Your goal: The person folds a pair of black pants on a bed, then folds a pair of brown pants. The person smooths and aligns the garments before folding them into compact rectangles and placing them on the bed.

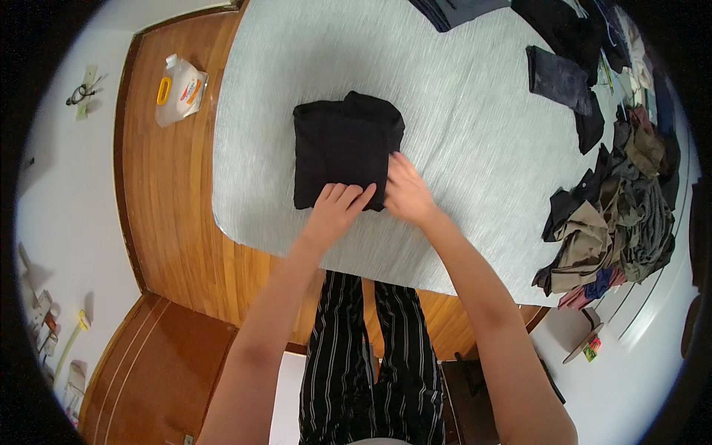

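A black garment (345,141), folded into a compact rectangle, lies on the pale grey-green covered bed or table. My left hand (337,211) is at its near edge, with bent fingers over the cloth and the thumb toward the right. At the garment's lower right edge, my right hand (408,193) grips the cloth; its fingertips are partly hidden by the fabric and slightly blurred. The two hands are close together but apart. Whether the garment is trousers or a top cannot be made out.
A heap of crumpled clothes (593,230) lies along the right side. Folded dark garments (560,78) are at the far right, with another dark folded piece (463,9) at the far edge. On the wooden floor (170,170) at left stands a clear jug (182,93) with a yellow handle.
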The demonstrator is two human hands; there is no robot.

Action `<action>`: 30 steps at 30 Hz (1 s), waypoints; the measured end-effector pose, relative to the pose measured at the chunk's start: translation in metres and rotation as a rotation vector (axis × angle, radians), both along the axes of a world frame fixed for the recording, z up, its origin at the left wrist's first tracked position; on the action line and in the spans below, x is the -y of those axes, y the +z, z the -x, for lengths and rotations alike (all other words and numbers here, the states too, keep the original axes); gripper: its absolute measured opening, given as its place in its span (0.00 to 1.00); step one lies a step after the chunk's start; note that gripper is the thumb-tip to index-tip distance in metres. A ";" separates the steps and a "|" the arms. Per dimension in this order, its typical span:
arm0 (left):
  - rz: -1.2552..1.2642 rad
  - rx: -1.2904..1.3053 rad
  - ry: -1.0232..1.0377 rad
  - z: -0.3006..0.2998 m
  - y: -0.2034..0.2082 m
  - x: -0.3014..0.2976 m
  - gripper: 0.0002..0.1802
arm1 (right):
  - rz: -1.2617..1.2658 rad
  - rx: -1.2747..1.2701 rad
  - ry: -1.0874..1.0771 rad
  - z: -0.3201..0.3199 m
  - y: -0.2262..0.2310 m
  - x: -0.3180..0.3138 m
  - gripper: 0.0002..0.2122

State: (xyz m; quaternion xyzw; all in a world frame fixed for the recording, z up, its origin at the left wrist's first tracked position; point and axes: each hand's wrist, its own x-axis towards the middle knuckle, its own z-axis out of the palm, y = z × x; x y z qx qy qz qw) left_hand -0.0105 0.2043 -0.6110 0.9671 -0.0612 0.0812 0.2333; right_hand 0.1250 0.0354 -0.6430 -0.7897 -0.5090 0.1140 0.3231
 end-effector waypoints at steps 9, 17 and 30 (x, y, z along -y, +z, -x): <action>0.021 -0.004 -0.001 0.000 -0.008 0.013 0.24 | -0.176 -0.728 -0.818 -0.017 0.010 -0.056 0.08; 0.211 -0.049 0.047 -0.003 -0.015 0.014 0.18 | -0.236 -0.602 -0.987 -0.027 -0.014 -0.064 0.08; 0.150 -0.126 0.522 0.049 -0.007 -0.040 0.17 | 0.033 -0.587 -1.033 0.049 0.007 -0.032 0.16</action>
